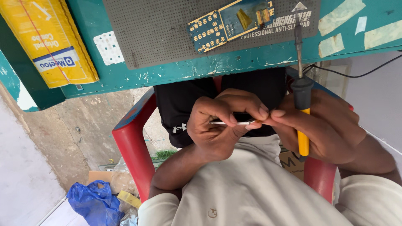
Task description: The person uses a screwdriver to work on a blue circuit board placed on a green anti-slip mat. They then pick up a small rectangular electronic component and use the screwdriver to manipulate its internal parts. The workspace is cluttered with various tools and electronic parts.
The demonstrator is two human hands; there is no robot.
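Observation:
My left hand (217, 125) is curled around a thin silvery metal piece (228, 122), possibly tweezers, and holds it level over my lap. My right hand (331, 129) grips a soldering iron (302, 104) with a yellow handle and black collar. Its metal tip points up towards the table. The fingertips of my right hand also pinch the right end of the thin piece, so both hands meet at it. A blue circuit board (228, 23) with gold pads lies on a grey perforated mat (155, 33) on the teal table (188, 69), beyond my hands.
A yellow packet (50, 42) lies at the table's left end. I sit in a red plastic chair (132, 142). A blue plastic bag (94, 203) and scraps lie on the floor at lower left. A black cable (356, 75) runs off to the right.

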